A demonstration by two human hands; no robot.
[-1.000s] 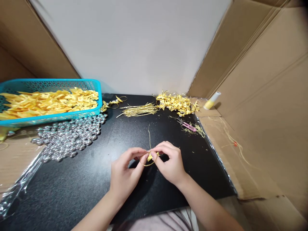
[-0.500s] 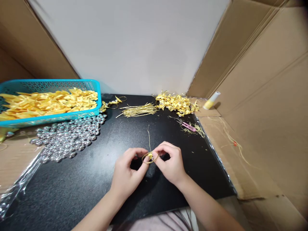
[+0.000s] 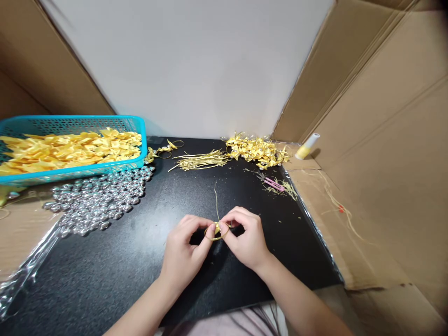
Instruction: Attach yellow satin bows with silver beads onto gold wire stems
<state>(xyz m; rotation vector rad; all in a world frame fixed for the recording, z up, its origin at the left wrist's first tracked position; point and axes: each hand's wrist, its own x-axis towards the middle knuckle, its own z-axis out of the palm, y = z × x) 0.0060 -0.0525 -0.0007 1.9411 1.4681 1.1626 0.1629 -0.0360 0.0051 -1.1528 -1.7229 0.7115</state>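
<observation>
Low over the black tabletop, my left hand and my right hand meet, thumbs and forefingers pinched. Between them is a small yellow ribbon bow, mostly covered by the fingertips. A thin gold ring loops below the thumbs, and both hands hold this piece together. From the pinch a loose gold cord sticks up and away from me. Whether a bead sits in the bow is hidden by my fingers.
A turquoise basket of yellow ribbon pieces stands left, silver beads before it. Cut gold cords lie at the back beside a pile of yellow bows. Pink thread snips rest on clippings. A white tube stands on cardboard.
My fingertips have shifted slightly around the bow, the right ones a little to the left. The ring has tilted and shows lower beneath the thumbs. Everything else lies as before.
</observation>
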